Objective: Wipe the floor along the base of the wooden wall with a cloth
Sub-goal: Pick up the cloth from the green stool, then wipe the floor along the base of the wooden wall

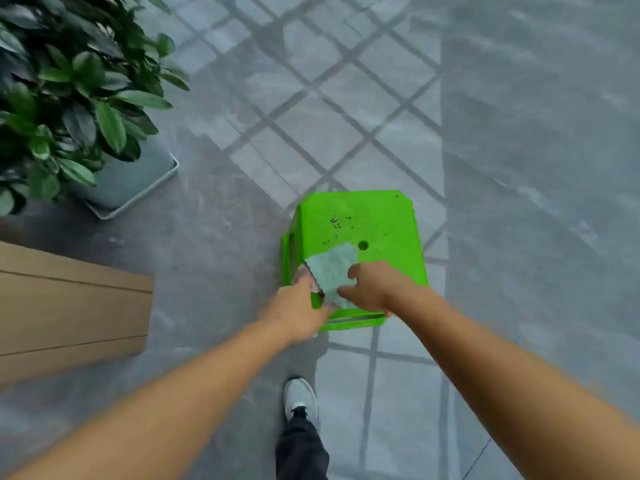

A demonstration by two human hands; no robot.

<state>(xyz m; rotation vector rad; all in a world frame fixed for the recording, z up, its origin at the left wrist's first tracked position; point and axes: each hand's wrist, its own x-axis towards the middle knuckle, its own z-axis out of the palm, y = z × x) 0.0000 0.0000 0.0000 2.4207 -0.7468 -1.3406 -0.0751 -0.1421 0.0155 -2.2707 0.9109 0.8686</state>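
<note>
Both hands, left hand [300,299] and right hand [372,285], pinching pale green rectangular cloth [331,268] atop bright green plastic stool [377,223], frame centre; gather fully (blurred) before carrying to tan wooden wall [69,306], lower left.

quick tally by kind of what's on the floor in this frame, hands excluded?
Green stool: 1
Cloth, lying on the stool: 1
Potted plant: 1
Wooden wall panel: 1
Shoe: 1
Total: 5
</note>
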